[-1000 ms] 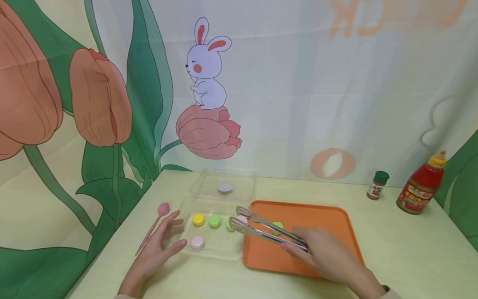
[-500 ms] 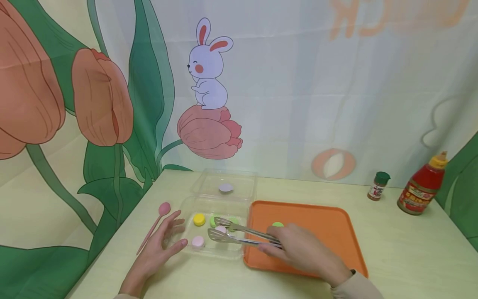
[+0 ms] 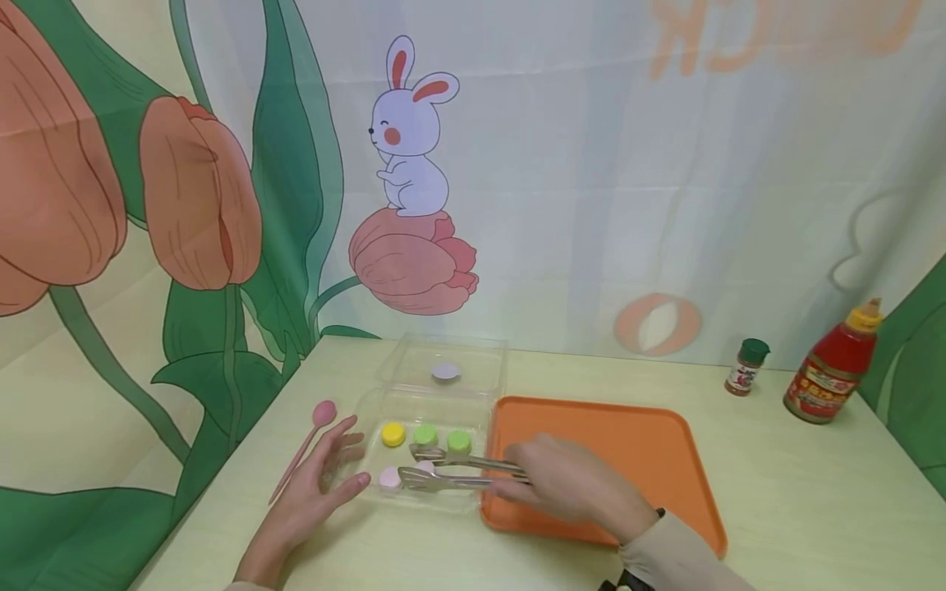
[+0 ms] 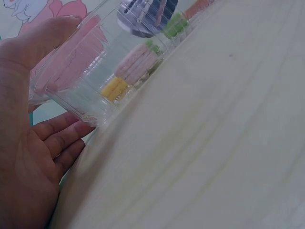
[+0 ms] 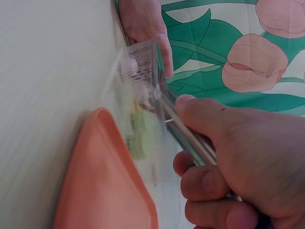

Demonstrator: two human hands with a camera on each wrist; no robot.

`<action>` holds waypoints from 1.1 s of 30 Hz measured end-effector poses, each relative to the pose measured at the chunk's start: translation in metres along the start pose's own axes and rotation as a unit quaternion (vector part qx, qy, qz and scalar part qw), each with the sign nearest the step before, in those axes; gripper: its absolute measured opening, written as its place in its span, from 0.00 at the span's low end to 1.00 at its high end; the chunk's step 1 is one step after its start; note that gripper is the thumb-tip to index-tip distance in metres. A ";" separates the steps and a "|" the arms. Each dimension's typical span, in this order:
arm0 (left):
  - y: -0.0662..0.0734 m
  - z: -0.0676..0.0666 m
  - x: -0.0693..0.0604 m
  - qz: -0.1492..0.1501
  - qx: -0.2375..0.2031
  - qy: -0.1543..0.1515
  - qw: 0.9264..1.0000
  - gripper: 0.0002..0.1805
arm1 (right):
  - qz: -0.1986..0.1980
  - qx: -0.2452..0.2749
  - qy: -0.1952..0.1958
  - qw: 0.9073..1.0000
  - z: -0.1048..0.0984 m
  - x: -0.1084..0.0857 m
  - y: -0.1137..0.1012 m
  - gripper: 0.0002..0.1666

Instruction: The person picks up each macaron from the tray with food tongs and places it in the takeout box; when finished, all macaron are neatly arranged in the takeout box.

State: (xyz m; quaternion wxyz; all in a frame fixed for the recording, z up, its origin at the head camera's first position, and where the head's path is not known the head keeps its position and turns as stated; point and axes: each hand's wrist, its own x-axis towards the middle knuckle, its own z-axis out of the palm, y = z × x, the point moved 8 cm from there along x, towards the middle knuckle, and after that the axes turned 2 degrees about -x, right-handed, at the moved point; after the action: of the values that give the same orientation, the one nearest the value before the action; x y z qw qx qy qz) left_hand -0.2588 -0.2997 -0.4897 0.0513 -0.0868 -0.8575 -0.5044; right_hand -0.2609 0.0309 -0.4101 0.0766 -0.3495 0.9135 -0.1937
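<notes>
Metal tongs (image 3: 460,483) are gripped in my right hand (image 3: 559,484), over the orange tray's left part. Their slotted ends reach into a clear plastic box (image 3: 451,502), around a pink macaron (image 3: 425,466). Another pink macaron (image 3: 389,478) sits at the box's left front. Along the back lie a yellow macaron (image 3: 393,434) and two green macarons, one (image 3: 424,435) in the middle and one (image 3: 459,442) to its right. My left hand (image 3: 314,484) lies loosely spread at the box's left corner; the left wrist view shows fingertips (image 4: 85,128) at the wall.
The orange tray (image 3: 628,435) adjoins the box on the right. Behind the box stands its raised clear lid (image 3: 473,361). A pink spoon (image 3: 323,414) lies left. A green-capped shaker (image 3: 746,367) and red sauce bottle (image 3: 833,365) stand at the back right.
My right hand has moved left with the tongs, carrying the pink macaron from the box's right edge to its front middle. The hand now covers the green macaron seen earlier on the tray.
</notes>
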 end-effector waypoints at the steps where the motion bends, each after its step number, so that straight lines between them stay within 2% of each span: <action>1: 0.000 0.000 0.000 0.000 -0.001 0.000 1.000 0.46 | 0.001 -0.002 -0.004 1.000 0.001 0.002 -0.002 0.24; 7: -0.003 0.000 0.000 0.000 -0.008 -0.001 1.000 0.46 | 0.012 -0.018 -0.017 1.000 0.001 0.012 -0.013 0.27; 15: -0.004 -0.001 0.000 0.006 0.001 0.001 1.000 0.47 | 0.030 -0.036 -0.018 0.999 0.006 0.019 -0.018 0.25; 21: -0.005 0.000 0.000 -0.002 -0.003 0.002 1.000 0.47 | 0.026 -0.020 -0.022 0.999 0.007 0.021 -0.019 0.26; 27: -0.005 0.000 0.001 -0.010 -0.007 0.001 1.000 0.48 | 0.013 -0.010 -0.023 1.000 0.006 0.017 -0.017 0.20; 30: -0.005 0.000 0.001 -0.006 -0.005 0.002 1.000 0.48 | 0.011 0.004 -0.014 1.000 0.004 0.014 -0.014 0.17; 33: -0.004 0.000 0.001 -0.001 -0.005 0.002 1.000 0.47 | 0.016 0.025 0.006 1.000 -0.003 0.009 -0.011 0.21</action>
State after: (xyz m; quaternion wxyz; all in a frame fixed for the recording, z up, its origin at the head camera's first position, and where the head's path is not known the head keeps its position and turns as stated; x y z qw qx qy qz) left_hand -0.2604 -0.3011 -0.4930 0.0521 -0.0847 -0.8551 -0.5088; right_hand -0.2620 0.0183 -0.4035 0.0828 -0.3320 0.9141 -0.2176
